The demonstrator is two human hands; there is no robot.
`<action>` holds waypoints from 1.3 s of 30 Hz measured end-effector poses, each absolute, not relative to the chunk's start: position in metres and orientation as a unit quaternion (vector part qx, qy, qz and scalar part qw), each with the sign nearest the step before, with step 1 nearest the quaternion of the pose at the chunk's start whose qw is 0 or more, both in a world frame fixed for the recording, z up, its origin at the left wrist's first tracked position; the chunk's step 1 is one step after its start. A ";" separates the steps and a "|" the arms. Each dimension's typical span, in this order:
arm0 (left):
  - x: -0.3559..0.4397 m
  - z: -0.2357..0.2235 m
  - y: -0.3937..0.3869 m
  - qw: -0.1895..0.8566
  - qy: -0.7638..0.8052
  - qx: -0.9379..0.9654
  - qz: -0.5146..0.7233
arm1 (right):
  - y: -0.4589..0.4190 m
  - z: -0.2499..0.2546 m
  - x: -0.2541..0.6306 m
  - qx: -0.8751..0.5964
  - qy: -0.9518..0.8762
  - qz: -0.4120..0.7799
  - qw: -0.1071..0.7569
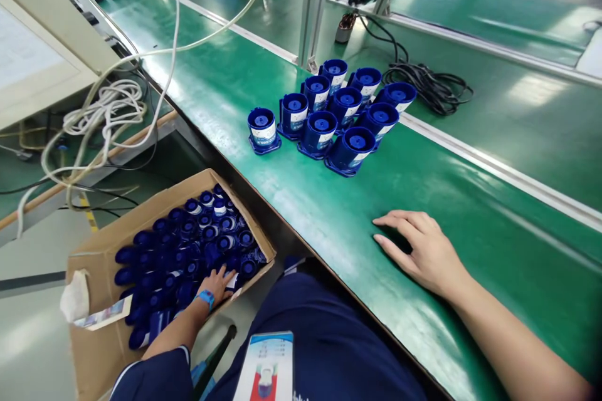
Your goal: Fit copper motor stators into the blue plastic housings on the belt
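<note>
My left hand (217, 285) reaches into a cardboard box (94, 351) of dark blue plastic cylinders (188, 225). Its fingers are spread over a cylinder with a white label (232, 282) near the box's right side; I cannot make out a firm grip. Over the green tabletop, my right hand (426, 250) is open, thumb apart from the curved fingers, with nothing in it. To its upper left, several blue cylinders (347, 150) with round recessed tops, square bases and white-blue labels stand upright in a close group. One cylinder (263, 130) stands at the group's left end.
A coil of black cable (435, 88) lies behind the cylinders, near a metal upright (314, 9). Tangled white cables (106, 109) hang at left beside a monitor (37, 56). The green table's edge (282, 222) runs between box and tabletop. A badge (266, 366) rests at my lap.
</note>
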State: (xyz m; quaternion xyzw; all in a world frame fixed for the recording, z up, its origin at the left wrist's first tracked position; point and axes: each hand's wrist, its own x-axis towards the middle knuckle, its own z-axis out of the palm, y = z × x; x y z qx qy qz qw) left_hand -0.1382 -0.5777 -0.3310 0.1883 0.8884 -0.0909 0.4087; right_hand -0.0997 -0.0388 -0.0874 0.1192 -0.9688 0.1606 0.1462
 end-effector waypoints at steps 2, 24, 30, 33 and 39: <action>-0.137 -0.339 -0.576 0.406 0.891 0.180 -0.095 | -0.039 -0.087 -0.100 0.117 -0.969 0.161 0.144; -0.172 -0.084 -0.535 -0.044 0.963 0.250 0.089 | -0.056 -0.064 -0.102 0.092 -0.943 0.298 0.118; -0.194 0.002 -0.359 -0.208 0.868 0.437 0.105 | -0.103 -0.022 -0.082 0.136 -0.862 0.461 0.161; -0.193 -0.005 -0.292 -0.201 0.842 0.490 0.097 | -0.103 -0.020 -0.083 0.089 -0.863 0.466 0.175; -0.209 -0.011 -0.267 -0.156 0.820 0.542 0.100 | -0.064 -0.013 -0.089 0.006 -0.904 0.389 0.177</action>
